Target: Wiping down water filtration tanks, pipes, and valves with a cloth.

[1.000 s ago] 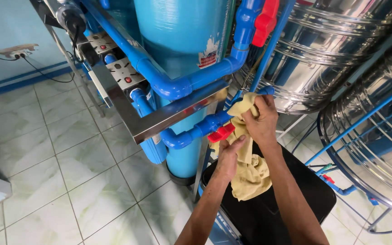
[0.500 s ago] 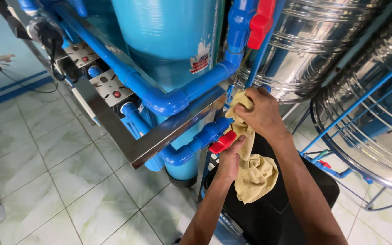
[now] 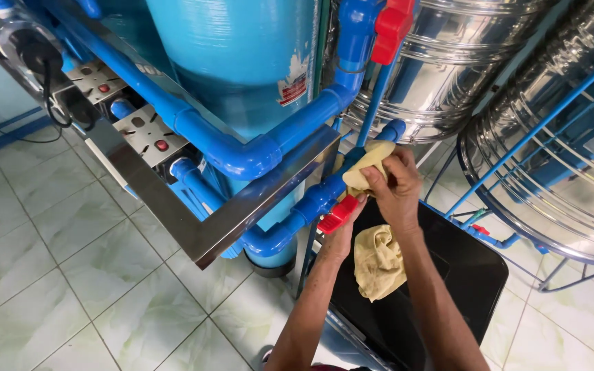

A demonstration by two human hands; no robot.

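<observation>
Right hand (image 3: pixel 394 185) closed on a yellow cloth (image 3: pixel 378 257) against the blue pipe (image 3: pixel 311 203); left hand (image 3: pixel 347 218), grip unclear, beneath the pipe's red valve handle (image 3: pixel 336 215).

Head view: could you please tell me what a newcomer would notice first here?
A big blue tank ringed by blue pipes fills the top centre. At centre, the right hand presses a yellow cloth on a pipe by a red valve handle. Steel tanks shine at right.

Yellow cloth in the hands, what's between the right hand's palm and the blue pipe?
In the head view, the bunched yellow cloth lies between the right hand and the blue plastic pipe; the left hand sits lower, by the red valve handle.
</observation>
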